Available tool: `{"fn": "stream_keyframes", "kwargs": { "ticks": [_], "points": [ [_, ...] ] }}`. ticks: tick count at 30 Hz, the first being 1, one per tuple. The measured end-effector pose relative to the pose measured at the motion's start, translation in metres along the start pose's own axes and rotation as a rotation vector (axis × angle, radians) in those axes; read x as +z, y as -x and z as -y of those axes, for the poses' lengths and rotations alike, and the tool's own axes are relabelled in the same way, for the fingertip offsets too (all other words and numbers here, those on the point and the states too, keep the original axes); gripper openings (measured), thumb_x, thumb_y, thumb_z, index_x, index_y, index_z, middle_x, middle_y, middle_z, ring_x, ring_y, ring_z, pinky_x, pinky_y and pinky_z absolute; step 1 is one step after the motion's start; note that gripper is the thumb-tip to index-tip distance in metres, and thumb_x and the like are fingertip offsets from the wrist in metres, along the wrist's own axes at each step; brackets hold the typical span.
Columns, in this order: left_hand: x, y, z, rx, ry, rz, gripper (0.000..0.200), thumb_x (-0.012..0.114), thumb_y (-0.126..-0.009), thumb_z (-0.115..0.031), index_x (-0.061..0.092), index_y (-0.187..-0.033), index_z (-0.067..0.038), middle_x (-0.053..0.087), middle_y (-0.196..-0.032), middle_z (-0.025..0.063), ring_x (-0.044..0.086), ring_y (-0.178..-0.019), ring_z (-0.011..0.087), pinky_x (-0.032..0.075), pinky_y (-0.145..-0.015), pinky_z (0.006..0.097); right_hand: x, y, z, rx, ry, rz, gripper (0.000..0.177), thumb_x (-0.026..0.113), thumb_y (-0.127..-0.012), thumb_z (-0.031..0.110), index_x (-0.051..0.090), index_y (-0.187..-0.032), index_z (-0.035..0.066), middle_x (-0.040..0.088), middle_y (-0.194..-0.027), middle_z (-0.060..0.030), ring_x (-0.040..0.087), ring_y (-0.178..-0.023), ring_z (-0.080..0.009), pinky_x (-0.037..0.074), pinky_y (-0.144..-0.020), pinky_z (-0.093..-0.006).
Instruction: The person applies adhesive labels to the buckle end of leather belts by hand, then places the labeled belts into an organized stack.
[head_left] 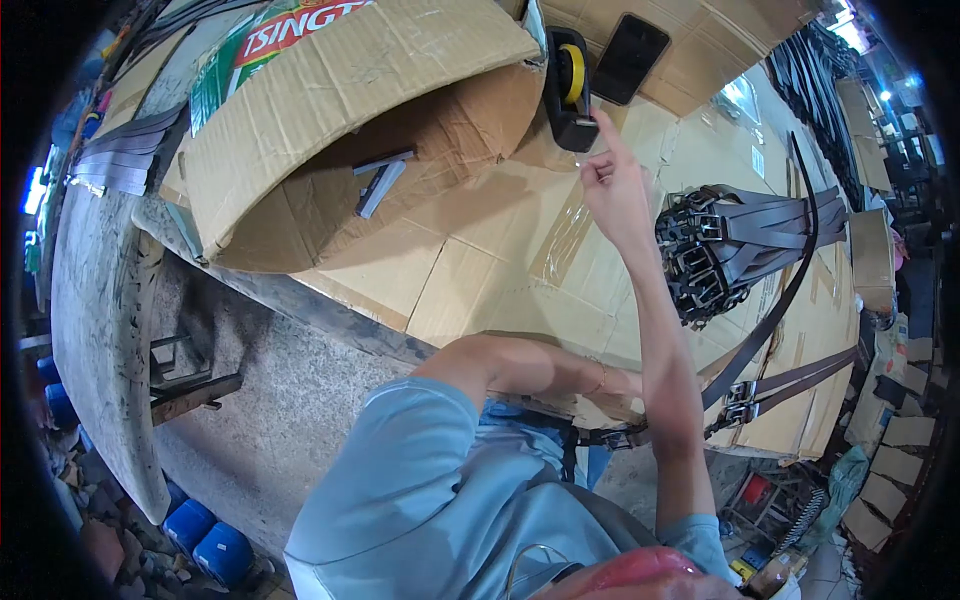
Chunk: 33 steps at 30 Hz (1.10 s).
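Note:
My right hand (617, 190) reaches across the cardboard-covered table. Its index finger is stretched out to the front end of a black tape dispenser (571, 128), while the other fingers are curled; I see nothing held in it. A roll of yellow tape (572, 74) sits in the dispenser. My left hand (628, 384) is low at the table's near edge, mostly hidden behind my right forearm, so its fingers do not show. Close by it lie dark straps with a metal buckle (741, 403). A bundle of grey-brown belts with buckles (745, 235) rests right of my right forearm.
An open cardboard box (350, 95) lies on its side at the left, with small grey strips (380, 185) inside. Behind the dispenser is a black phone (631, 58). More straps (125, 155) lie at the far left. Blue containers (222, 552) stand on the floor.

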<state>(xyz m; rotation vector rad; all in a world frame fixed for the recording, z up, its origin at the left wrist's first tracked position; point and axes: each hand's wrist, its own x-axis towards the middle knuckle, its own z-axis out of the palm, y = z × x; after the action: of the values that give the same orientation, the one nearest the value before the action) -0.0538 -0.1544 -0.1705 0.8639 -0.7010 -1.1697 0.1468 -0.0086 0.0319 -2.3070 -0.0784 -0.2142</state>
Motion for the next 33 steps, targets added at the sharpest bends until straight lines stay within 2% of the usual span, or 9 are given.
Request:
{"fn": "stream_keyframes", "kwargs": {
  "ticks": [6, 8, 10, 13, 16, 18, 20, 23, 33],
  "points": [
    [0.021, -0.010, 0.000, -0.092, 0.033, 0.058, 0.033, 0.065, -0.078, -0.014, 0.053, -0.108, -0.005, 0.054, -0.089, 0.0028, 0.049, -0.081, 0.0116, 0.041, -0.066, 0.0301, -0.027, 0.029, -0.004, -0.033, -0.022, -0.079, 0.023, 0.061, -0.081, 0.004, 0.063, -0.104, 0.002, 0.066, -0.078, -0.0113, 0.063, -0.069, -0.0152, 0.051, -0.066, -0.0269],
    [0.014, -0.004, -0.021, 0.371, -0.184, 0.055, 0.028, 0.060, -0.078, -0.008, 0.048, -0.103, -0.006, 0.046, -0.082, -0.0008, 0.044, -0.075, 0.0084, 0.037, -0.061, 0.0274, -0.051, 0.046, 0.001, 0.044, -0.008, -0.074, 0.019, 0.061, -0.081, 0.005, 0.064, -0.099, 0.001, 0.066, -0.079, -0.0142, 0.064, -0.070, -0.0184, 0.051, -0.066, -0.0289],
    [0.006, -0.005, -0.003, 0.491, -0.216, 0.062, 0.033, 0.060, -0.078, -0.008, 0.045, -0.107, -0.006, 0.046, -0.086, -0.0005, 0.044, -0.077, 0.0100, 0.038, -0.063, 0.0269, -0.077, 0.073, -0.001, 0.144, 0.009, -0.065, 0.015, 0.060, -0.081, 0.006, 0.064, -0.095, 0.000, 0.065, -0.080, -0.0171, 0.066, -0.070, -0.0215, 0.051, -0.066, -0.0310],
    [0.010, 0.005, -0.024, 0.090, -0.113, 0.183, 0.028, 0.071, -0.065, -0.011, 0.061, -0.090, -0.003, 0.059, -0.083, 0.0030, 0.051, -0.087, 0.0111, 0.043, -0.081, 0.0316, -0.111, 0.128, -0.020, 0.285, 0.007, -0.180, 0.013, 0.059, -0.084, 0.008, 0.063, -0.092, -0.001, 0.065, -0.076, -0.0153, 0.064, -0.067, -0.0185, 0.049, -0.064, -0.0291],
    [0.023, 0.030, -0.087, 0.433, -0.206, 0.036, 0.023, 0.069, -0.062, -0.007, 0.062, -0.083, -0.002, 0.062, -0.083, 0.0058, 0.056, -0.086, 0.0172, 0.045, -0.081, 0.0357, -0.140, 0.189, -0.027, 0.339, -0.138, -0.322, 0.013, 0.061, -0.080, 0.002, 0.062, -0.093, -0.001, 0.065, -0.080, -0.0092, 0.062, -0.071, -0.0155, 0.049, -0.066, -0.0268],
    [0.003, 0.011, -0.038, 0.431, -0.519, 0.054, 0.032, 0.070, -0.064, -0.007, 0.059, -0.093, 0.000, 0.061, -0.081, 0.0081, 0.058, -0.079, 0.0204, 0.048, -0.074, 0.0359, -0.157, 0.228, -0.039, 0.429, -0.144, -0.384, 0.015, 0.062, -0.079, 0.001, 0.062, -0.094, -0.001, 0.065, -0.083, -0.0083, 0.062, -0.073, -0.0146, 0.049, -0.067, -0.0273],
    [0.009, 0.023, -0.073, 0.070, -0.317, 0.145, 0.047, 0.070, -0.065, -0.005, 0.050, -0.107, 0.001, 0.059, -0.074, 0.0095, 0.058, -0.073, 0.0172, 0.048, -0.065, 0.0312, -0.166, 0.263, -0.050, 0.458, -0.090, -0.427, 0.015, 0.062, -0.079, 0.001, 0.062, -0.094, -0.002, 0.064, -0.081, -0.0085, 0.061, -0.072, -0.0131, 0.049, -0.068, -0.0267],
    [0.021, 0.036, -0.106, -0.108, -0.412, 0.068, 0.058, 0.072, -0.066, -0.003, 0.041, -0.114, 0.001, 0.058, -0.069, 0.0077, 0.057, -0.069, 0.0138, 0.047, -0.063, 0.0277, -0.173, 0.310, -0.054, 0.624, -0.069, -0.480, 0.013, 0.059, -0.083, 0.006, 0.061, -0.092, -0.003, 0.063, -0.077, -0.0079, 0.059, -0.070, -0.0116, 0.047, -0.066, -0.0254],
    [0.025, 0.040, -0.114, -0.179, -0.432, 0.054, 0.050, 0.072, -0.070, 0.003, 0.044, -0.111, -0.002, 0.057, -0.070, 0.0019, 0.057, -0.065, 0.0101, 0.045, -0.061, 0.0236, -0.150, 0.381, -0.078, 0.801, -0.367, -0.627, 0.018, 0.055, -0.088, 0.011, 0.060, -0.095, -0.005, 0.063, -0.080, -0.0053, 0.056, -0.072, -0.0098, 0.045, -0.066, -0.0236]
  ]
}}
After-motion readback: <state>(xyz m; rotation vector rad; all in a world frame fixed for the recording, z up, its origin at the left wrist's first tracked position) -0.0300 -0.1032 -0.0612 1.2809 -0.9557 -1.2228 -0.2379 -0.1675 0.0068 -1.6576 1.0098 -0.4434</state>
